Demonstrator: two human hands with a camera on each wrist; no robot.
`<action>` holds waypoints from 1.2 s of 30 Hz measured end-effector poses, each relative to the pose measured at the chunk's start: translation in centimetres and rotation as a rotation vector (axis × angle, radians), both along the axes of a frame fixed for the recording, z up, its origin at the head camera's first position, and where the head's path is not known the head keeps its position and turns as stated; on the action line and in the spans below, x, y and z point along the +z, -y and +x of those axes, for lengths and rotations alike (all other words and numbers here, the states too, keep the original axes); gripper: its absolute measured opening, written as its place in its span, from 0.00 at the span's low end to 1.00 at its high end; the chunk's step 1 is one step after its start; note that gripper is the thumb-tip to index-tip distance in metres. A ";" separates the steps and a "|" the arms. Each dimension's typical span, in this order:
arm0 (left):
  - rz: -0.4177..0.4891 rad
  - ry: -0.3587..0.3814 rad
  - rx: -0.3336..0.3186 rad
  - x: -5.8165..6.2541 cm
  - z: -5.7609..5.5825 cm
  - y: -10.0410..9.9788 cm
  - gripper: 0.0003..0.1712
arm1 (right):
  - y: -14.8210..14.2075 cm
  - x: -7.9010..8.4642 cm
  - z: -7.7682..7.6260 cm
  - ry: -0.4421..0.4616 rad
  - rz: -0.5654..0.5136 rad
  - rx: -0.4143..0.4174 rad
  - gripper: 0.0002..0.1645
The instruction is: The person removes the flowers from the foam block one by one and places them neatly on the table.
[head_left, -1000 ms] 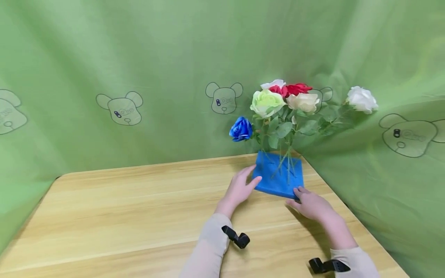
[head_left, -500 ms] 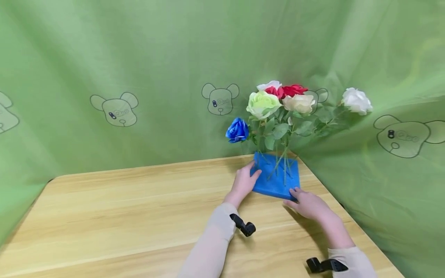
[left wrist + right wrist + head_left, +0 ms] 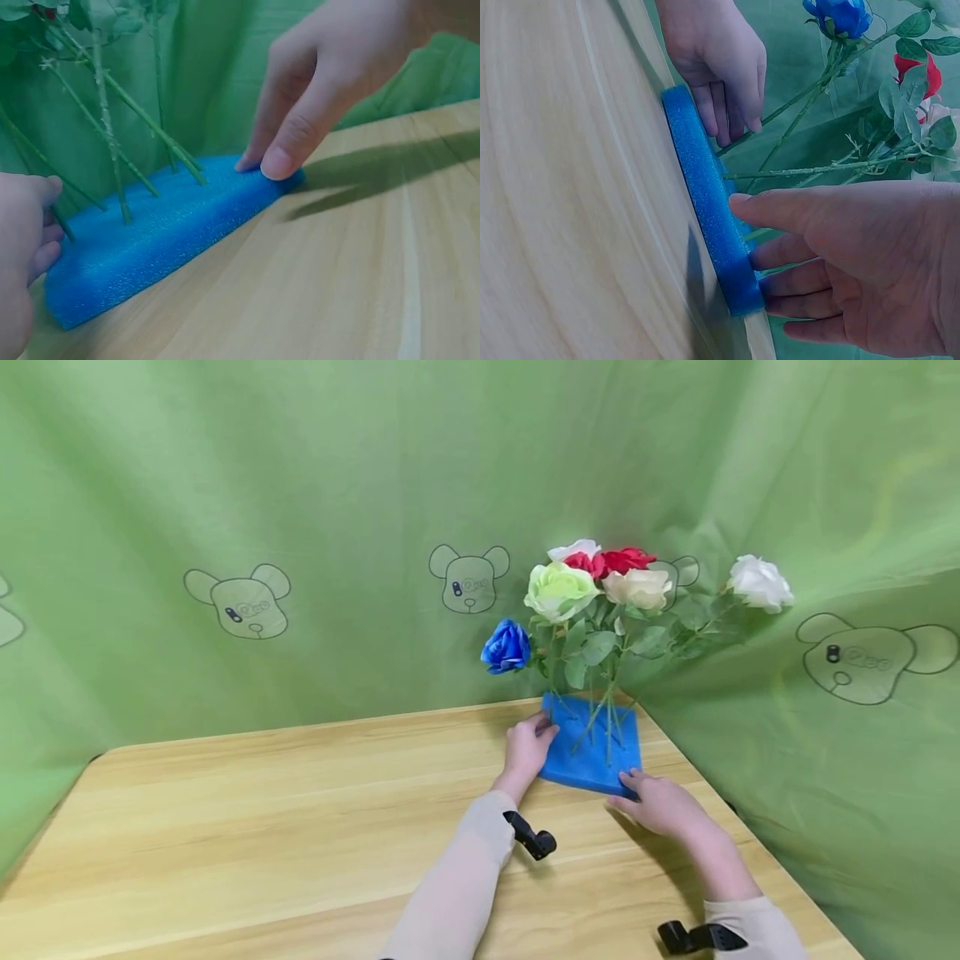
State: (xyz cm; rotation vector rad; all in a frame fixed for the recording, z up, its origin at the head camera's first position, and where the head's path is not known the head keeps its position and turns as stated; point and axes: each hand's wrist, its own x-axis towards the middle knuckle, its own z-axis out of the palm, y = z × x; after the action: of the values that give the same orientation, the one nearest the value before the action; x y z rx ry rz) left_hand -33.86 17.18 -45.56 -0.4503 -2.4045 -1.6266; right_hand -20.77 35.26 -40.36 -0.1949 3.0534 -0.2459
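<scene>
Several artificial roses stand with their stems in a flat blue foam block at the table's far right corner. Among them are a blue rose, a pale green rose, a red rose, a cream rose and a white rose leaning right. My left hand lies along the block's left edge, its fingertips partly hidden. At the near right corner my right hand touches the block with thumb and fingers, which look fairly straight in the right wrist view.
The wooden table extends to the left. Green curtains with bear-head outlines hang behind and on the right, close to the flowers. Black wrist cameras are strapped over the sleeves.
My left hand has moved away from me along the block's left edge, closer against it. My right hand stays at the near right corner. The whole head view has shifted slightly.
</scene>
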 end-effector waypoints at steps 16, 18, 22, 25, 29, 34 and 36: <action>-0.249 -0.195 0.096 -0.2 -0.8 -0.6 0.08 | -0.4 -0.6 0.1 -0.028 -0.002 -0.001 0.37; -0.261 -0.204 0.091 0.0 -0.9 -0.6 0.09 | -0.4 -0.6 0.1 -0.034 -0.004 0.002 0.37; -0.260 -0.198 0.083 0.6 -1.0 -0.4 0.10 | -0.4 -0.5 -0.1 -0.043 -0.007 0.006 0.38; -0.249 -0.191 0.073 1.1 -1.0 -0.2 0.10 | -0.3 -0.4 -0.1 -0.039 -0.006 0.002 0.37; -0.245 -0.204 0.060 1.3 -0.9 0.2 0.10 | -0.2 -0.3 0.1 -0.023 -0.009 -0.005 0.38; -0.223 -0.216 0.041 1.2 -0.6 0.8 0.11 | -0.1 -0.3 0.1 -0.009 -0.016 -0.016 0.38; -0.206 -0.225 0.036 1.1 -0.4 1.1 0.11 | -0.1 -0.3 0.1 -0.009 -0.016 -0.016 0.37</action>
State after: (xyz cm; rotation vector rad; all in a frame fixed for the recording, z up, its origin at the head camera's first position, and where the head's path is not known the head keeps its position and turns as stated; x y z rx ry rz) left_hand -34.23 16.12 -44.43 -0.5871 -2.4007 -1.2450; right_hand -20.65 35.36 -40.65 -0.1727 3.0638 -0.2715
